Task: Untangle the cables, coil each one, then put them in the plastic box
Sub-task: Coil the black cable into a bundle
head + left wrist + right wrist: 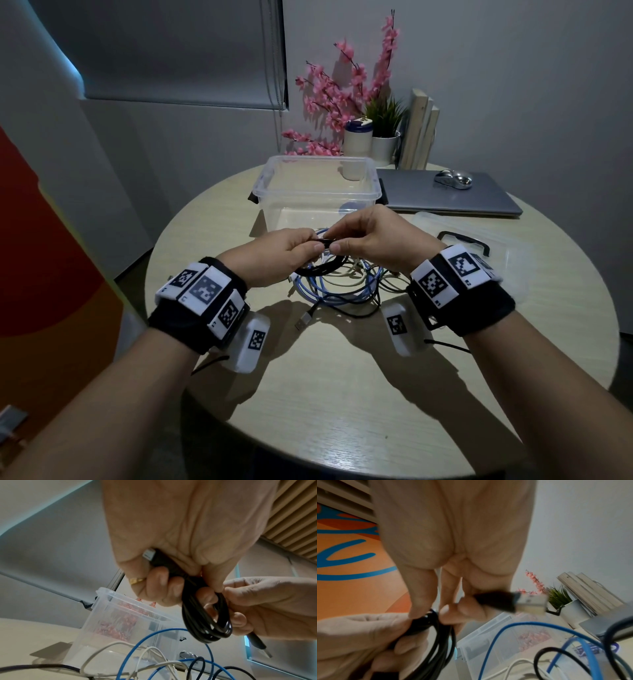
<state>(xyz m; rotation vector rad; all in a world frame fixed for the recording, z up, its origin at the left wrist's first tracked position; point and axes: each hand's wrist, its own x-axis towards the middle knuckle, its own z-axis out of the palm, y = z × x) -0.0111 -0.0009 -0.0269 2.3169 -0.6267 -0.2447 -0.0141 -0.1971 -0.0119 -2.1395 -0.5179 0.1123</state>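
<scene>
From my head I see my two hands meet over the round table; the black cable is mostly hidden between them; my left wrist view shows it wound in a small coil, with one silver plug tucked in my left hand; my right wrist view shows the other plug sticking out past my right hand. I count one clear plastic box, with no cables in it, just behind my hands; one lid to the right; one laptop with one mouse on it; on the table under my hands lie blue, white and black cables in a loose heap; I cannot count them. My left fingers curl around the coil; my right fingers and thumb pinch the top of the coil.
</scene>
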